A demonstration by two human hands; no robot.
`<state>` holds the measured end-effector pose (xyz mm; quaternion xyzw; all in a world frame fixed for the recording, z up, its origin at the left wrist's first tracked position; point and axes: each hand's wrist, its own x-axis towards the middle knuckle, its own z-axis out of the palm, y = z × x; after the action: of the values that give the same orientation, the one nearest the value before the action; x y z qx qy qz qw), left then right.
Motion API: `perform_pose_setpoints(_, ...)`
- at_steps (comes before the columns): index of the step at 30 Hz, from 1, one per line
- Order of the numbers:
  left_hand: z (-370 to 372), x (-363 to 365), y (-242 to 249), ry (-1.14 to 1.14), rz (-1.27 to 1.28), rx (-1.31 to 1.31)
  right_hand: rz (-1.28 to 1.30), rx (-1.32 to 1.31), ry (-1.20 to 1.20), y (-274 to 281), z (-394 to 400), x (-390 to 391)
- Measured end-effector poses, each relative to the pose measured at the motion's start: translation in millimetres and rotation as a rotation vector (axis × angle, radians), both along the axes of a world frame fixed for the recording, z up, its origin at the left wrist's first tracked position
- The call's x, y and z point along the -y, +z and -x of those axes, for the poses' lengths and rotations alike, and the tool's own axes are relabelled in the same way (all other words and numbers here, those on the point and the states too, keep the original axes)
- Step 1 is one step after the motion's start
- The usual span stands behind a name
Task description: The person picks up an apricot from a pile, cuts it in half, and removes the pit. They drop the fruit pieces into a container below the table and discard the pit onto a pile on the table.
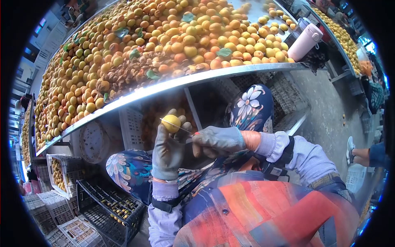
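Note:
A yellow apricot (170, 123) is pinched upright between the gloved thumb and fingers of my left hand (168, 153). My right hand (220, 140), also in a grey glove, is closed round the red end of a thin needle-like rod (185, 129). The rod runs leftward to the apricot and overlaps its surface; a pale tip shows at the fruit's far side. Both hands are above my lap, below the edge of a metal-rimmed table (164, 87). Heaped apricots (164, 39) cover that table, with brown shrivelled pieces (127, 74) near its front.
A pink flask (305, 42) stands at the table's right end. Crates sit under the table and at lower left, including a black crate (111, 208) and a white crate (61, 175) with fruit. Another person's foot (350, 150) shows on the right. A second fruit table (337, 35) lies beyond.

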<state>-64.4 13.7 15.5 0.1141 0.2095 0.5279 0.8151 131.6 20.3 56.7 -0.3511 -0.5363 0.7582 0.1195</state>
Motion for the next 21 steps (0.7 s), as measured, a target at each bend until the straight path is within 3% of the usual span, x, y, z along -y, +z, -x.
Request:
perform_pose_setpoints(4,-7,2,4,0.057,0.013,-0.057,-0.072,0.018,-0.091,-16,8,-1)
perform_pose_setpoints(6,-6,2,1,0.083,-0.014,-0.259,-0.042,-0.002,-0.039,-18,8,-1)
perform_pose_setpoints(13,-14,-8,19,0.155,0.008,-0.322,-0.281,-0.189,-0.293,-56,18,-8)
perform_pose_setpoints(14,-12,-10,16,0.163,-0.091,-0.436,-0.282,-0.187,-0.294,-51,18,-9)
perform_pose_setpoints(16,-10,-12,14,0.171,-0.188,-0.548,-0.427,0.038,-0.368,-40,16,-8)
perform_pose_setpoints(21,-9,-12,12,0.126,-0.248,-0.726,-0.54,0.199,-0.313,-28,13,-5)
